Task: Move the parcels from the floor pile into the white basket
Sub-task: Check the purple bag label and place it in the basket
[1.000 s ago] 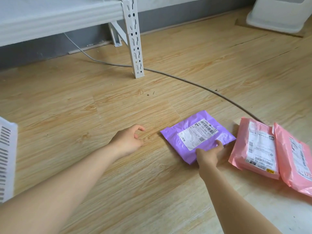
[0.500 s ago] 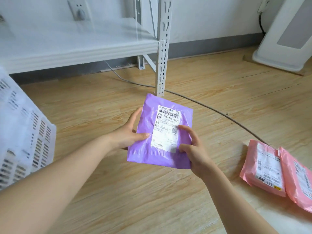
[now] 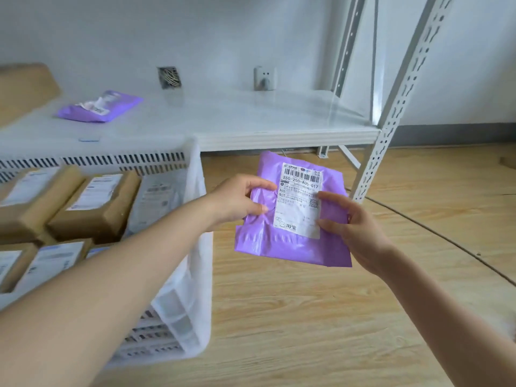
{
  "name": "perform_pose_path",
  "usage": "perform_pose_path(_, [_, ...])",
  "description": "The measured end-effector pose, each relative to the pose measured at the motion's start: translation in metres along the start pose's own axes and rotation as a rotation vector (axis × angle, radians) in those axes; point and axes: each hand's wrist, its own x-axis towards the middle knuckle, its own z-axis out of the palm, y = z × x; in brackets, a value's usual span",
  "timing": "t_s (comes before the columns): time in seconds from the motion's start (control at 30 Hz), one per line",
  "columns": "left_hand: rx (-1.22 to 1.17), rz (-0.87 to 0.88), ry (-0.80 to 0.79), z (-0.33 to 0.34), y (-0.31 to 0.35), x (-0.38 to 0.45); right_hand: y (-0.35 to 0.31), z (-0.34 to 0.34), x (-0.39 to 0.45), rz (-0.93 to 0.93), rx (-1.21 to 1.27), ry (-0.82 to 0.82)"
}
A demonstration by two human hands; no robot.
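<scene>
I hold a purple parcel (image 3: pixel 290 244) with a white shipping label in the air above the wooden floor, label facing me. My left hand (image 3: pixel 237 201) pinches its left edge and my right hand (image 3: pixel 360 233) grips its right edge. The white basket (image 3: pixel 192 289) stands on the floor just left of the parcel, under my left forearm. Several brown cardboard boxes with labels (image 3: pixel 92 208) and a grey mailer fill it. The floor pile is out of view.
A white metal shelf (image 3: pixel 279 135) stands behind the basket, its slotted post (image 3: pixel 391 118) right of the parcel. A second purple parcel (image 3: pixel 100 106) and a cardboard box (image 3: pixel 22 90) lie on the shelf. A grey cable (image 3: pixel 435 233) crosses the floor at right.
Both hands lifted the purple parcel from the floor and carried it left and up toward the basket. The view rose and swung left; the pink parcels have left the view.
</scene>
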Motion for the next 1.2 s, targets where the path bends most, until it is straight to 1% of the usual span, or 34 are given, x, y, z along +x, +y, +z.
perform_pose_path(0.13, [-0.027,0.021,0.108,-0.08,-0.023,-0.033,-0.035,0.08,0.015,-0.037,-0.022,-0.09])
perform_pose_path(0.23, [-0.028,0.047,0.162,-0.125,-0.038,-0.052,-0.057,0.129,0.021,-0.051,-0.053,-0.129])
perform_pose_path(0.4, [-0.056,0.046,0.205,-0.217,-0.084,-0.092,-0.083,0.227,0.037,-0.092,-0.116,-0.2])
perform_pose_path(0.5, [-0.065,0.002,0.221,-0.261,-0.119,-0.113,-0.087,0.283,0.042,-0.089,-0.176,-0.236])
perform_pose_path(0.6, [-0.058,-0.013,0.227,-0.301,-0.145,-0.13,-0.083,0.335,0.046,-0.07,-0.211,-0.229])
perform_pose_path(0.73, [-0.003,-0.04,0.222,-0.352,-0.172,-0.153,-0.078,0.397,0.051,-0.049,-0.26,-0.253])
perform_pose_path(0.8, [-0.004,-0.05,0.219,-0.374,-0.186,-0.162,-0.075,0.425,0.054,-0.055,-0.276,-0.286])
perform_pose_path(0.87, [-0.013,-0.077,0.255,-0.392,-0.2,-0.167,-0.073,0.45,0.061,-0.07,-0.306,-0.295])
perform_pose_path(0.93, [-0.022,-0.115,0.31,-0.405,-0.213,-0.168,-0.069,0.472,0.069,-0.084,-0.363,-0.271])
perform_pose_path(1.03, [-0.014,-0.148,0.364,-0.413,-0.232,-0.163,-0.056,0.491,0.078,-0.054,-0.388,-0.221])
perform_pose_path(1.1, [-0.009,-0.171,0.358,-0.411,-0.24,-0.156,-0.044,0.493,0.08,-0.027,-0.465,-0.212])
perform_pose_path(1.2, [0.026,-0.162,0.271,-0.4,-0.243,-0.136,-0.031,0.478,0.085,-0.01,-0.55,-0.154])
